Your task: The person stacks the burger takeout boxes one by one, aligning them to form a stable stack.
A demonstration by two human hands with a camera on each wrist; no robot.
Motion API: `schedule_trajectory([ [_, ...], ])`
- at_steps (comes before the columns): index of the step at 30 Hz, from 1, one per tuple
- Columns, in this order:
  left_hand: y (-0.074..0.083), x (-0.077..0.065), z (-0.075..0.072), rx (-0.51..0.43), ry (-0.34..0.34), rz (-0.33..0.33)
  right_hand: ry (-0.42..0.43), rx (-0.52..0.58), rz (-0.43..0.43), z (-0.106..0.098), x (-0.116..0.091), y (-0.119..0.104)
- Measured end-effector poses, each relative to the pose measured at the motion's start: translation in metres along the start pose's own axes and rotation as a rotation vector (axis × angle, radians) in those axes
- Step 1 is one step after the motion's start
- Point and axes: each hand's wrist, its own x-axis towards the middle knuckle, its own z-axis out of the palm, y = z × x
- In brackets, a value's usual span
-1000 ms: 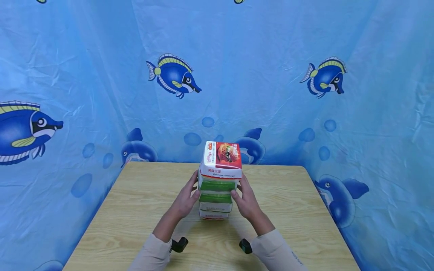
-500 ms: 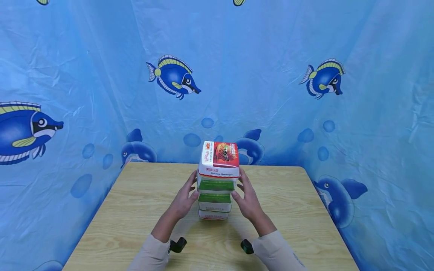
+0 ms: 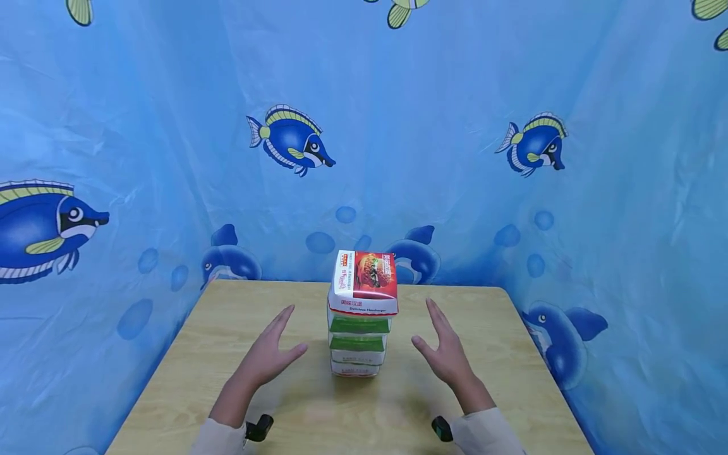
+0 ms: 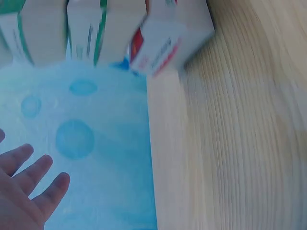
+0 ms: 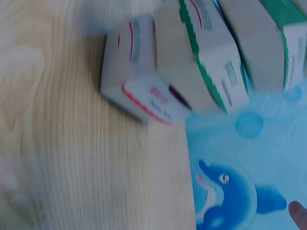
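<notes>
A stack of several hamburger boxes stands upright on the wooden table. On top is a white-and-red box with a burger picture. Beneath it come green-fronted boxes, then white fronts down to the lowest box. My left hand hovers to the left of the stack, fingers straight and thumb apart, touching nothing. To the right, my right hand is likewise spread and apart from the boxes. Left fingers show in the left wrist view; the right wrist view catches just one fingertip.
The light wooden table extends around the stack on every side. A blue curtain printed with fish and dolphins hangs behind it and along both sides. Black wrist cameras sit at both cuffs.
Both hands have let go of the stack and moved outward, left hand leftward, right hand rightward. The stack stays standing. The head view has shifted slightly.
</notes>
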Motion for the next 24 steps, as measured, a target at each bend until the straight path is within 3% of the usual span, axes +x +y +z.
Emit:
schedule_trajectory([
  [4, -0.011, -0.020, -0.013, 0.116, 0.022, 0.010, -0.014, -0.066, 0.021, -0.007, -0.011, 0.007],
  [7, -0.016, -0.030, -0.021, 0.161, 0.045, 0.023, -0.007, -0.087, -0.002, -0.010, -0.013, 0.007],
  [9, -0.015, -0.037, -0.021, 0.210, 0.079, 0.067, 0.013, -0.096, -0.042, -0.013, -0.016, 0.002],
  [11, -0.005, -0.048, -0.018, 0.255, 0.150, 0.162, 0.062, -0.069, -0.138, -0.016, -0.024, -0.009],
  [15, 0.042, -0.062, 0.004, 0.284, 0.339, 0.497, 0.204, -0.009, -0.547, -0.012, -0.043, -0.051],
  [17, 0.068, -0.057, 0.015, 0.255, 0.395, 0.623, 0.244, -0.001, -0.725, -0.005, -0.043, -0.073],
  [18, 0.079, -0.051, 0.020, 0.227, 0.407, 0.646, 0.255, -0.011, -0.770, -0.002, -0.040, -0.083],
  [21, 0.100, -0.033, 0.031, 0.157, 0.406, 0.623, 0.240, -0.018, -0.737, 0.004, -0.029, -0.101],
  [24, 0.104, -0.018, 0.034, 0.099, 0.353, 0.562, 0.202, -0.036, -0.642, 0.004, -0.015, -0.104],
])
